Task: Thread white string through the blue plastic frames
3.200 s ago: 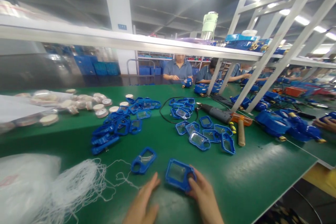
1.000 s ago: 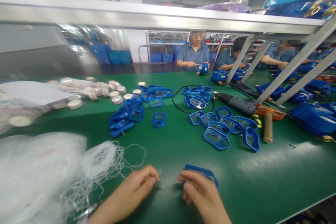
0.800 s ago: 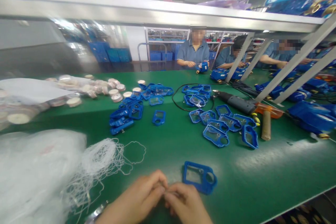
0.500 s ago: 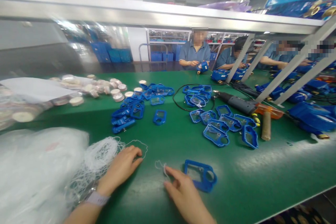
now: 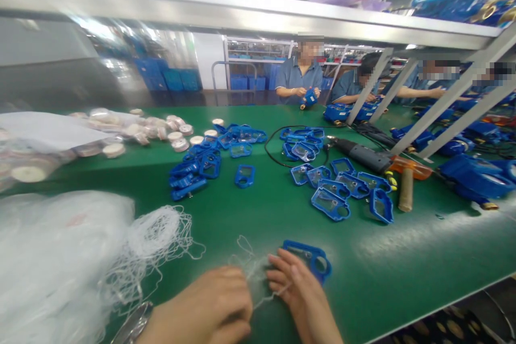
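A thin white string (image 5: 266,299) runs between my two hands low in the head view, its loose loops lying just beyond them. My left hand (image 5: 213,301) is closed on one part of it, though the fingertips are blurred. With fingers curled, my right hand (image 5: 304,293) has the string passing into it. Right behind this hand a blue frame with a clear window and a round hole (image 5: 322,264) lies on the green table, partly covered by the fingers. A tangled heap of the same white string (image 5: 159,234) is left of my left hand.
A clear plastic bag (image 5: 60,258) fills the near left, with pale round rolls (image 5: 113,150) behind. Several blue frames (image 5: 330,207) lie mid-table. A grey power tool (image 5: 363,155) rests near metal shelf struts. Co-workers (image 5: 300,75) handle blue parts across the table.
My left hand has moved right and nearer, away from the string heap, to beside my right hand. My right hand has shifted slightly right, over the blue frame's edge.
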### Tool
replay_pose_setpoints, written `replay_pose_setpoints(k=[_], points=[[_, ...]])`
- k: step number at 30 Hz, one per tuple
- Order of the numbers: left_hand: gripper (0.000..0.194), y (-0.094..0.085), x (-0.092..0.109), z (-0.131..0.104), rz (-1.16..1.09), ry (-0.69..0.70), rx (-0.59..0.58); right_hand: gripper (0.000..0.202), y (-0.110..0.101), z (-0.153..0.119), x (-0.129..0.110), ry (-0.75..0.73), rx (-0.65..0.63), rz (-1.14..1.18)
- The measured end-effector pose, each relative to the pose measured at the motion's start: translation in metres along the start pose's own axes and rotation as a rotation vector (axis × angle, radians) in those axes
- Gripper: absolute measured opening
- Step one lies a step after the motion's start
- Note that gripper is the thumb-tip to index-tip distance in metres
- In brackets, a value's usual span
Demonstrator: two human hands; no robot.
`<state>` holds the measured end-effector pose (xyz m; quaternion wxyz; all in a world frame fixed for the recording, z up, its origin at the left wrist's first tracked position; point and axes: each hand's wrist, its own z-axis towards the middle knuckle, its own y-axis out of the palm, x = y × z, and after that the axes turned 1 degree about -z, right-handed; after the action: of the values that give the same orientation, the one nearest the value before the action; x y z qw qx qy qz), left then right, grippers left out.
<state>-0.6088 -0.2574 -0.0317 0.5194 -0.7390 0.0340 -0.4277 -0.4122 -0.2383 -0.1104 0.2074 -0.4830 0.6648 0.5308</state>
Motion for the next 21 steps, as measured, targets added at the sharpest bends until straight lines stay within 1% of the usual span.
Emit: replay_pose_setpoints(k=[2,4,7,8,9,10,12,14,15,16,17,18,19,20,21], points=[[0.005,0.005,-0.005,-0.006,-0.054,-0.04,-0.012,0.038,-0.015,-0.008,0.003,-0.074,0.047,-0.161],[0.007,0.011,-0.011,-0.011,-0.103,-0.091,0.014,0.036,-0.03,-0.016,0.01,-0.131,0.061,-0.326],[0.009,0.02,-0.015,-0.008,-0.165,-0.191,0.137,0.034,-0.045,-0.024,0.018,-0.184,0.018,-0.517],[0.016,0.023,-0.014,-0.005,-0.199,-0.236,0.179,0.032,-0.046,-0.025,0.019,-0.229,-0.014,-0.592],[0.024,0.026,-0.013,0.0,-0.247,-0.281,0.2,0.029,-0.045,-0.026,0.018,-0.306,-0.062,-0.684],[0.031,0.029,-0.011,0.006,-0.302,-0.326,0.201,0.028,-0.042,-0.025,0.017,-0.422,-0.13,-0.786],[0.041,0.033,-0.008,0.018,-0.402,-0.394,0.16,0.032,-0.032,-0.024,0.011,-0.733,-0.31,-0.976],[0.041,0.036,-0.005,0.028,-0.457,-0.406,0.123,0.034,-0.021,-0.022,0.007,-1.012,-0.476,-1.124],[0.039,0.036,-0.004,0.032,-0.464,-0.398,0.122,0.033,-0.018,-0.022,0.005,-1.104,-0.532,-1.174],[0.036,0.036,-0.002,0.034,-0.468,-0.384,0.128,0.031,-0.016,-0.023,0.004,-1.158,-0.553,-1.203],[0.035,0.035,0.0,0.035,-0.475,-0.366,0.134,0.029,-0.016,-0.024,0.004,-1.18,-0.547,-1.201],[0.034,0.033,0.004,0.035,-0.485,-0.343,0.141,0.027,-0.018,-0.026,0.004,-1.167,-0.501,-1.168],[0.034,0.031,0.008,0.035,-0.5,-0.319,0.145,0.027,-0.02,-0.028,0.003,-1.119,-0.423,-1.113],[0.034,0.028,0.012,0.034,-0.519,-0.29,0.137,0.032,-0.023,-0.031,0.002,-1.039,-0.326,-1.053],[0.034,0.025,0.017,0.033,-0.538,-0.254,0.124,0.041,-0.025,-0.033,0.0,-0.932,-0.232,-0.998]])
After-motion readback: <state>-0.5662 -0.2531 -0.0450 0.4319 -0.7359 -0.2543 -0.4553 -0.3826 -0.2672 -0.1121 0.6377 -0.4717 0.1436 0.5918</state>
